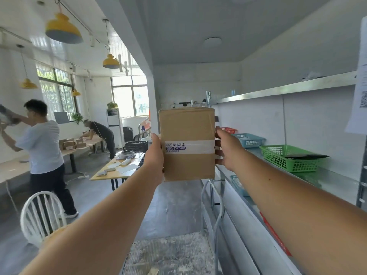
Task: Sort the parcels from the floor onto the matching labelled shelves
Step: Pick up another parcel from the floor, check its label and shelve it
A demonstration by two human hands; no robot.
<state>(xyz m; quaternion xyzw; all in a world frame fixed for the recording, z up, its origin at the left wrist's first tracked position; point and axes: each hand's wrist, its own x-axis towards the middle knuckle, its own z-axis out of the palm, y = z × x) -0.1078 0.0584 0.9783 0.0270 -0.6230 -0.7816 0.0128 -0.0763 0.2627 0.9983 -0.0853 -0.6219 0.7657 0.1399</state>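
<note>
I hold a brown cardboard parcel (187, 143) up at arm's length, upright, with a band of clear printed tape across its middle. My left hand (155, 153) presses its left side and my right hand (227, 149) grips its right side, fingers wrapped behind. The parcel hangs in the air just left of the metal shelf (337, 179) that runs along the right wall. On that shelf stand a green basket (290, 157), a blue basket (249, 139) and a red basket (228, 130). An upper shelf (288, 89) runs above them.
A paper sheet with a QR code (359, 80) hangs at the far right. Below me is a platform with a white rail (218, 215). A white chair (42, 215), wooden tables (117, 169) and two people (43, 151) are at the left.
</note>
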